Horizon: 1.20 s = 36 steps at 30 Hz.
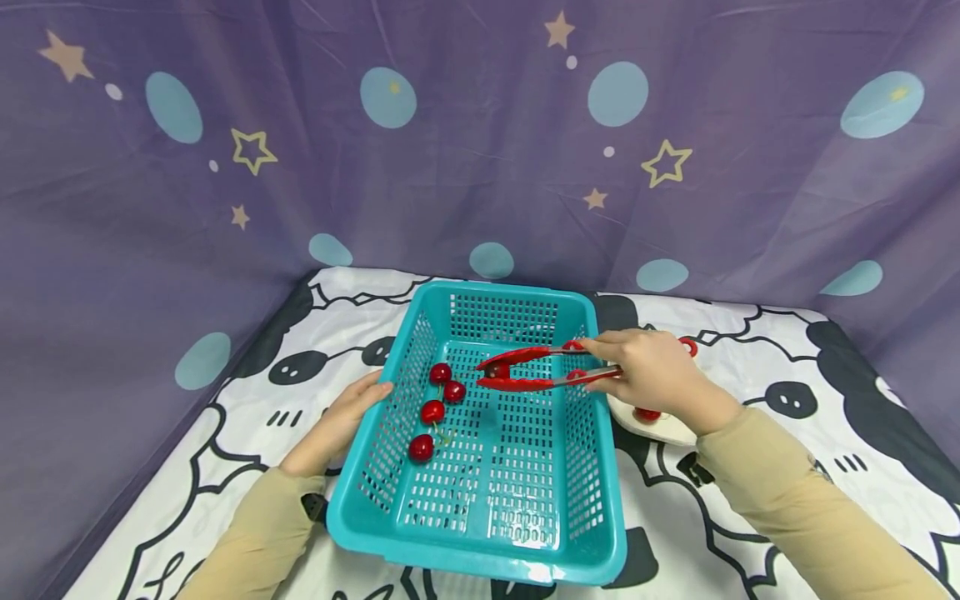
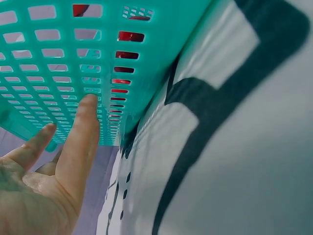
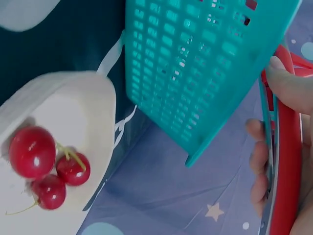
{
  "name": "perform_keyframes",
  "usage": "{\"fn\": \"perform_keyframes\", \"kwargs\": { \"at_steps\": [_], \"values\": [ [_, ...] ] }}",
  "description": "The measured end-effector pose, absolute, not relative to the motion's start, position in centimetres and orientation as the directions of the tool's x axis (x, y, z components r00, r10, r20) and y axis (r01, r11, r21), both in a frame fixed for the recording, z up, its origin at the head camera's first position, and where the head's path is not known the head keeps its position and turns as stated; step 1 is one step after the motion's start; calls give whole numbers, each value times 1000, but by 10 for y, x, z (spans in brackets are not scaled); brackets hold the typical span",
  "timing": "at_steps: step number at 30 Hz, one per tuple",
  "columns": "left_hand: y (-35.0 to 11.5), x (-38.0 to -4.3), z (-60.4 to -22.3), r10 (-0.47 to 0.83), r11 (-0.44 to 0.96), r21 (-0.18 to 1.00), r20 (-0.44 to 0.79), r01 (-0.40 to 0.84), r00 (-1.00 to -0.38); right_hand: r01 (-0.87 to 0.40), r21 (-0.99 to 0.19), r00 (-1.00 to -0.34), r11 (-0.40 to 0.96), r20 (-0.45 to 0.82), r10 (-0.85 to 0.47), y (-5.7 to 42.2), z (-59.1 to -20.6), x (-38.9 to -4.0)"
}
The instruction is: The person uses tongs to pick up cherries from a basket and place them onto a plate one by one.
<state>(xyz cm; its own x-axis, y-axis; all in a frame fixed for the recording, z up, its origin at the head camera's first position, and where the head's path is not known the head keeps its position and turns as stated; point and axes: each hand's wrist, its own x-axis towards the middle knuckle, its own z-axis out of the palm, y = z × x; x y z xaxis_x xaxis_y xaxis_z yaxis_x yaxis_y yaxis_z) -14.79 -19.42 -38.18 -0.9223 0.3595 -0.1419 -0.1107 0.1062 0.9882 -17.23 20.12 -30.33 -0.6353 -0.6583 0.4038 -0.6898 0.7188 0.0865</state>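
My right hand (image 1: 648, 371) grips red-tipped metal tongs (image 1: 525, 385) that reach over the right wall of a turquoise basket (image 1: 480, 567). Between the tong tips sits a dark red cherry (image 1: 497, 370). Several other cherries (image 1: 432, 412) lie on the basket's perforated floor, toward its left side. The left hand (image 1: 341, 421) rests against the basket's left wall, its fingers extended along the slotted side in the left wrist view. In the right wrist view, a cream-coloured dish (image 3: 93, 98) holds cherries (image 3: 32, 152) with green stems, just right of the basket.
A white cloth with black cartoon shapes (image 1: 262, 417) covers the table. Behind it hangs a purple curtain (image 1: 480, 167) with stars and blue ovals. The basket's raised rim (image 1: 517, 292) surrounds the cherries, and the dish partly sits beneath my right hand.
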Motion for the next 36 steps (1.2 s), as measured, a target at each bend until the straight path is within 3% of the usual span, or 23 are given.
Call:
{"fn": "perform_keyframes", "kwargs": {
  "at_steps": [12, 36],
  "values": [
    [-193, -147, -382, 356, 93, 989, -140, -114, -924, -679, 85, -620, 730, 467, -631, 224, -294, -168],
    [-194, -151, -381, 342, 118, 989, -121, -85, -932, -577, 60, -663, 814, 548, -511, 280, -289, -154]
  ]
}}
